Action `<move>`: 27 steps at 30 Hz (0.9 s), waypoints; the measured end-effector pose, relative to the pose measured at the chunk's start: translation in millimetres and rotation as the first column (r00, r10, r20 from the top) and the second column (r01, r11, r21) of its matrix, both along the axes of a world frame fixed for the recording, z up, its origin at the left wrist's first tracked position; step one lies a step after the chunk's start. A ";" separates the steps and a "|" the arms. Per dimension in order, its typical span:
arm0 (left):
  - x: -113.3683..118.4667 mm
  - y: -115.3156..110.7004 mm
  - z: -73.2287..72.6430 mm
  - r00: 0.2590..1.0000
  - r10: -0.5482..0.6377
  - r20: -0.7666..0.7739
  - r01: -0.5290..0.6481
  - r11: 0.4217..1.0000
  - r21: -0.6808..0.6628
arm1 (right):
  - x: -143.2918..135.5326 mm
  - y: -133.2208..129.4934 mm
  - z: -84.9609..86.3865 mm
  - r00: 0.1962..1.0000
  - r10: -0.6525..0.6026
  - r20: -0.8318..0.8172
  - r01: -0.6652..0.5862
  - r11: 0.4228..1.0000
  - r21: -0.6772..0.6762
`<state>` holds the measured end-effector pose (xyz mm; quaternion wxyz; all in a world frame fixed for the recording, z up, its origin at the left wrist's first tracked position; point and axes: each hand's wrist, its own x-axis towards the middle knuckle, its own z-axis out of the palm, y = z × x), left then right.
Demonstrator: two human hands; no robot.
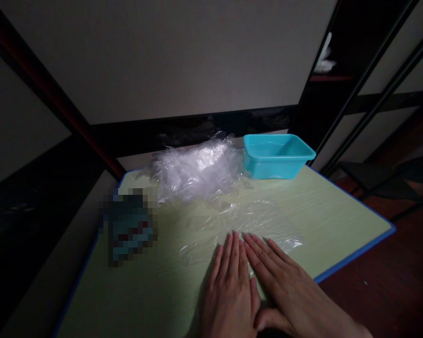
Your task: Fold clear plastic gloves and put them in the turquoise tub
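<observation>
With left hand [229, 286] and right hand [285, 281] nearest the camera, presses down on clear plastic film [268, 218] spread over the table [338, 211]. Holds both open, palms down, fingers straight, fingertips close together; grips nothing. Shows wrinkles in the film. Beyond it, note heap of crumpled clear plastic [200, 169] just beside turquoise rectangular tub [277, 166], upright at the far edge. At left, see pixelated dark item [130, 225]; cannot identify.
</observation>
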<state>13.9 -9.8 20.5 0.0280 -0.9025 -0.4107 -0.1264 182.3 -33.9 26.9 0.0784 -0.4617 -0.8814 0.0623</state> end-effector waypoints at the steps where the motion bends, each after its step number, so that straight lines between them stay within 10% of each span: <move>1: 0.1 -0.1 -0.1 1.000 0.001 0.000 -0.001 1.000 -0.005 | 0.4 0.6 0.1 1.000 0.003 0.006 -0.003 1.000 -0.003; 27: -1.3 -1.4 -1.9 1.000 -0.027 0.015 0.027 0.999 -0.023 | 82.1 -18.9 -12.0 0.956 -0.286 0.063 0.268 0.940 0.211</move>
